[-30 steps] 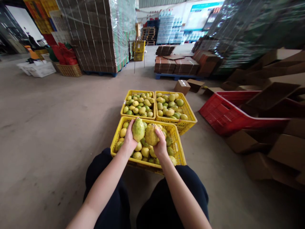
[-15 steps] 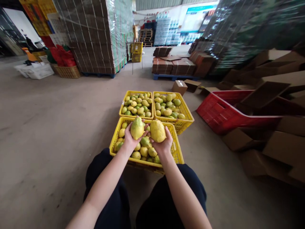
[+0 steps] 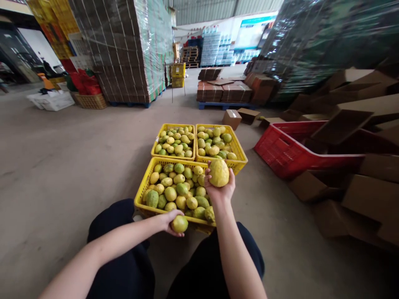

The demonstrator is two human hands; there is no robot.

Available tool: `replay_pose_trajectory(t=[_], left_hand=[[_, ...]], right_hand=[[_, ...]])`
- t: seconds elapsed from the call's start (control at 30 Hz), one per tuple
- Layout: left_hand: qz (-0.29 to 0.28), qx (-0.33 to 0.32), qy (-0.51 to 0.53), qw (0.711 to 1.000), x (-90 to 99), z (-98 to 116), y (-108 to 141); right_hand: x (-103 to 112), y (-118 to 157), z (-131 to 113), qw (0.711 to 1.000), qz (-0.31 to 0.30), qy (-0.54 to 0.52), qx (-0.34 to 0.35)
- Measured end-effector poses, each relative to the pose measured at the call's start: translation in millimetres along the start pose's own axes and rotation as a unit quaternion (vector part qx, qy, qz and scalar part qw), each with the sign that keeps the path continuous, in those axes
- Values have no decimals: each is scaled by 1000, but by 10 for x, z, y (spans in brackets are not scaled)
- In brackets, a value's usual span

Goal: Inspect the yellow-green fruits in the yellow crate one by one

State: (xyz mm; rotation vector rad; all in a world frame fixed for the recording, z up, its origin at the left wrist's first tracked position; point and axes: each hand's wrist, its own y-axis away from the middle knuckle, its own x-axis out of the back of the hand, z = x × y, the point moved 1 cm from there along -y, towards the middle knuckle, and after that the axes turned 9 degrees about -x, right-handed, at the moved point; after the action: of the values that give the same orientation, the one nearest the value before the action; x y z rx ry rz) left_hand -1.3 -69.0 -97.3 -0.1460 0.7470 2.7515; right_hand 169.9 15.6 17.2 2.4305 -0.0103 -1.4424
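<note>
In my right hand (image 3: 220, 192) rests a large, bumpy yellow fruit (image 3: 219, 173), citron-like in look, raised over the right side of the front yellow crate (image 3: 141, 182). My left hand (image 3: 172, 220) is closed around a smaller yellow-green fruit (image 3: 180, 224), low down just before that crate's near edge. The front crate is full of similar green and yellow fruits (image 3: 170, 194). Directly behind it stand two more yellow crates, the back left crate (image 3: 156, 143) and the back right crate (image 3: 241, 153), both holding such fruits.
A red crate (image 3: 280, 147) holding cardboard lies to the right, among heaped open cardboard boxes (image 3: 374, 182). Farther off, flattened boxes (image 3: 222, 92) are stacked on a blue pallet (image 3: 215, 105). A tall wrapped stack (image 3: 115, 54) stands at the back left.
My left hand has moved down toward me with its fruit, out from above the front crate. The right hand has shifted slightly right, keeping the big yellow fruit. More of the front crate's fruits show.
</note>
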Motion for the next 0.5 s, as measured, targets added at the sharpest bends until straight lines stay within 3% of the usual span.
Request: replay_pose_trajectory(t=[0.07, 0.1, 0.13, 0.17, 0.27, 0.33, 0.4, 0.5], left_hand=[[31, 102, -5, 994, 84, 173, -64], [87, 142, 19, 986, 147, 353, -130], [160, 126, 47, 978, 222, 597, -219], [186, 93, 59, 976, 294, 884, -328], [235, -18, 70, 969, 500, 1808, -662], [261, -82, 56, 960, 598, 2278, -795], [262, -109, 32, 958, 645, 2491, -800], [230, -111, -25, 966, 650, 2318, -586]], right_hand=[[12, 16, -58, 1000, -1, -15, -7], [13, 24, -85, 1000, -1, -29, -12], [12, 33, -110, 999, 1, -47, -16], [12, 41, -133, 998, 2, -65, -20], [22, 52, -183, 995, 6, -100, -25], [43, 43, -200, 995, 4, -100, -26], [71, 19, -207, 996, -1, -88, -22], [103, -34, -197, 998, -1, -68, -17]])
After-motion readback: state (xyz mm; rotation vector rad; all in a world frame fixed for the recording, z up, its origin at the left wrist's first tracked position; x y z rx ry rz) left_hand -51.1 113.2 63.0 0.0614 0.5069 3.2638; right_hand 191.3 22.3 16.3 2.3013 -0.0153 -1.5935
